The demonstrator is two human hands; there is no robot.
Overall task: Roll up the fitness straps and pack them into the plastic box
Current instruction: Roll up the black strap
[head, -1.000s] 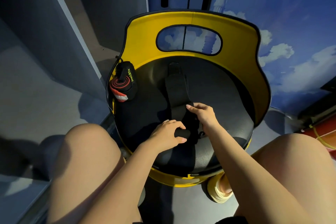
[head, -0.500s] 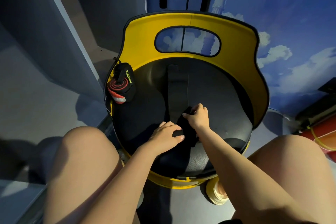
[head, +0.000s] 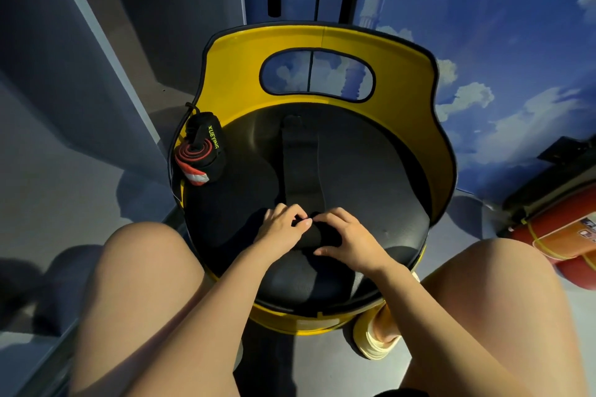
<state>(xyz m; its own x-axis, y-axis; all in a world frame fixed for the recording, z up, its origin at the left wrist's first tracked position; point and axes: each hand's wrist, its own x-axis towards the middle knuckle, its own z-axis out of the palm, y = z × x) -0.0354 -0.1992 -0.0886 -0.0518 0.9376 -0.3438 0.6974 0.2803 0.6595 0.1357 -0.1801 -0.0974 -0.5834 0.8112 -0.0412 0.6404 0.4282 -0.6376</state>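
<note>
A black fitness strap (head: 301, 167) lies flat along the middle of the round black seat (head: 371, 171), its near end wound into a small roll (head: 317, 237). My left hand (head: 280, 226) pinches the left end of that roll with thumb and curled fingers. My right hand (head: 350, 240) curls over its right side, thumb under it. A second strap (head: 201, 151), rolled, black and red with green lettering, rests at the seat's left edge. No plastic box is in view.
The seat has a yellow backrest (head: 322, 42) with an oval cut-out. My bare knees flank the seat's front. A red and orange object (head: 567, 235) lies on the floor at the right. A grey panel (head: 80, 58) stands at the left.
My right hand has come down from the flat strap onto the roll's right side. The left hand has shifted slightly forward on the roll. The roll looks thicker.
</note>
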